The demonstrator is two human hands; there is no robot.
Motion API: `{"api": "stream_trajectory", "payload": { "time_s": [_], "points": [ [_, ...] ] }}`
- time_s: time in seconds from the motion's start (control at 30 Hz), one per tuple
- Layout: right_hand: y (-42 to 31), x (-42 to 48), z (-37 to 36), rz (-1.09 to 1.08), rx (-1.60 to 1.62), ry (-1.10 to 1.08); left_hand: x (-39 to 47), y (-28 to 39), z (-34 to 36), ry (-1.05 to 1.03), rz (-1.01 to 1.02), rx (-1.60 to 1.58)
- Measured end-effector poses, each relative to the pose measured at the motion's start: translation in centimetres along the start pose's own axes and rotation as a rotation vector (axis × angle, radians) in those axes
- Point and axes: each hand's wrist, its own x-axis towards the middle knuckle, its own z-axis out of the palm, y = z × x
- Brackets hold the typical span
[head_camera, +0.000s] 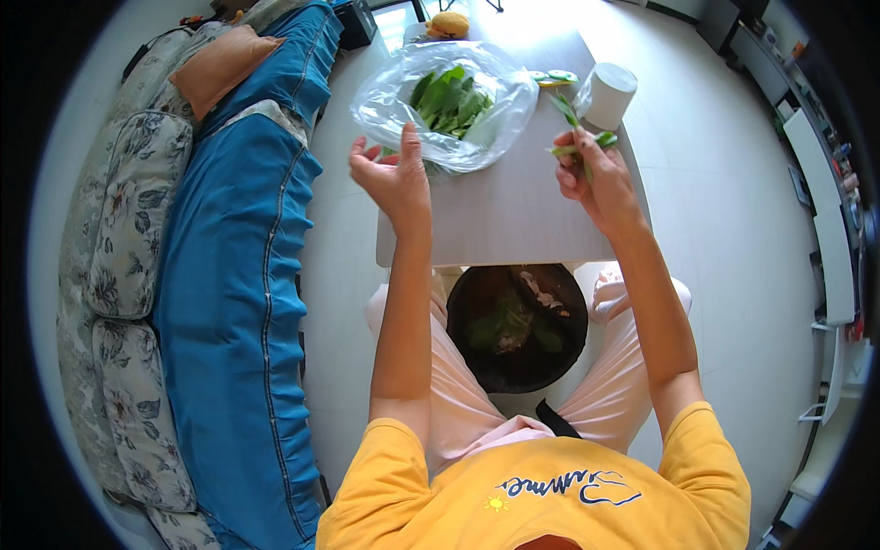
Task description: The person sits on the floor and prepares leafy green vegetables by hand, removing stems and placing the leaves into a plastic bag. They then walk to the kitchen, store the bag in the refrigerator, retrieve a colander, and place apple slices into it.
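A clear plastic bag [509, 130] lies opened on the table [495, 220], with leafy greens [450, 103] heaped in it. My left hand [395, 179] is raised at the bag's near left edge, fingers apart and holding nothing. Away to the right, over the table's right side, my right hand [598, 168] grips a few green leafy stems [565, 110] between thumb and fingers. Below the table's near edge, between my legs, stands a round dark bin [481, 371] with leaves and scraps in it.
A white cylindrical container [610, 96] stands beyond my right hand. At the table's far end sits a yellow-orange object [448, 25]. A sofa with a blue cover [227, 275] runs along the left; a long low cabinet [818, 172] is on the right.
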Motion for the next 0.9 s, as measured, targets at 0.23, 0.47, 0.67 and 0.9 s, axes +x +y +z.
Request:
{"api": "stream_trajectory", "payload": {
  "time_s": [0.23,0.47,0.67,0.9],
  "points": [
    [-0.3,10.1,9.4,0.272,0.012,0.019,1.9,0.3,-0.2,-0.298,-0.487,-0.473],
    [-0.4,12.6,8.4,-0.139,-0.866,-0.292,1.8,1.2,-2.9,-0.379,-0.490,-0.540],
    [-1.2,15.0,4.8,-0.407,-1.692,0.464,2.2,2.1,-3.1,-0.459,-0.503,-0.653],
    [-5.2,17.8,3.5,-0.411,-0.892,0.297,7.0,3.7,-2.9,-0.355,-0.545,-0.947]
  ]
}}
